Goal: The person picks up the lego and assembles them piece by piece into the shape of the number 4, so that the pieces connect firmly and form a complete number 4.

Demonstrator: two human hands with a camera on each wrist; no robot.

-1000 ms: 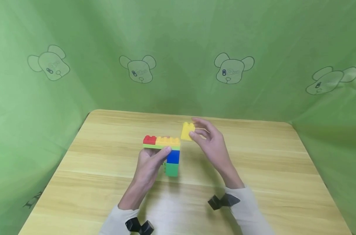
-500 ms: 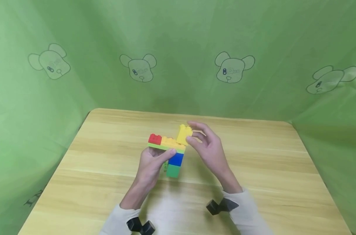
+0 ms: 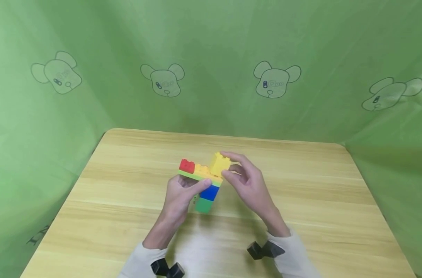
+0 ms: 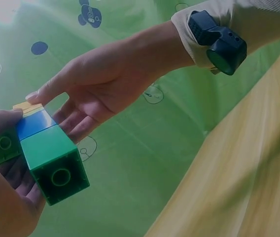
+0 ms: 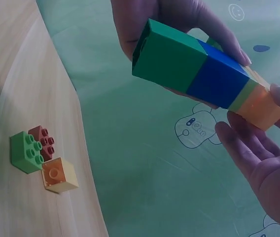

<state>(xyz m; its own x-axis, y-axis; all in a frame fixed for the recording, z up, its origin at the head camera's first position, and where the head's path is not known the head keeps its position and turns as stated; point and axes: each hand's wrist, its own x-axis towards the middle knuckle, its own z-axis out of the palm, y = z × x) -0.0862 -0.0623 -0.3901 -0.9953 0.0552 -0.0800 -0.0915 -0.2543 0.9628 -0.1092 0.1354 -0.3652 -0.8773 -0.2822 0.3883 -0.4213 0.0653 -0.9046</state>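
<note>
My left hand [image 3: 179, 195] grips a toy brick build above the table, its thumb lying along the near side. A blue brick [image 3: 210, 192] and a green brick [image 3: 204, 205] stack down from one end of its lime-green layer [image 3: 190, 175]. On top of that layer sit a red brick [image 3: 187, 166] at the left and a yellow-orange brick [image 3: 202, 170]. With thumb and fingers my right hand [image 3: 250, 184] pinches a yellow brick [image 3: 219, 164] down at the right end of the top. The green brick's hollow underside [image 4: 61, 177] shows in the left wrist view.
Loose green [image 5: 25, 153], dark red [image 5: 42, 143] and yellow [image 5: 60, 175] bricks lie together on the wooden table [image 3: 301, 185], seen in the right wrist view. A green cloth [image 3: 214, 112] with printed mouse heads hangs behind and beside the table.
The right hand has brought the yellow brick left and down onto the build's right end. The left hand has shifted the build slightly right and tilted it, right end lower.
</note>
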